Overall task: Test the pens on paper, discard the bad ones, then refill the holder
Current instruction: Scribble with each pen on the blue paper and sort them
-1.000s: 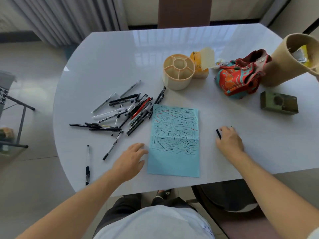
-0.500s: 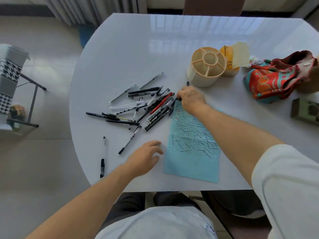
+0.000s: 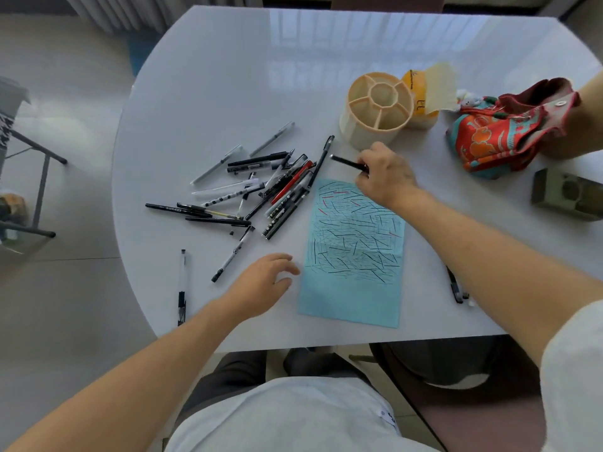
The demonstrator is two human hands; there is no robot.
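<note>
White and glossy, the round table carries a blue paper covered in short ink strokes. Above its top edge the right hand pinches a black pen in curled fingers, its free end pointing left. To the left lies a heap of pens; their printed labels are too small to read. Beside the paper, the left hand rests with fingers relaxed. Behind, the beige holder stands upright.
</note>
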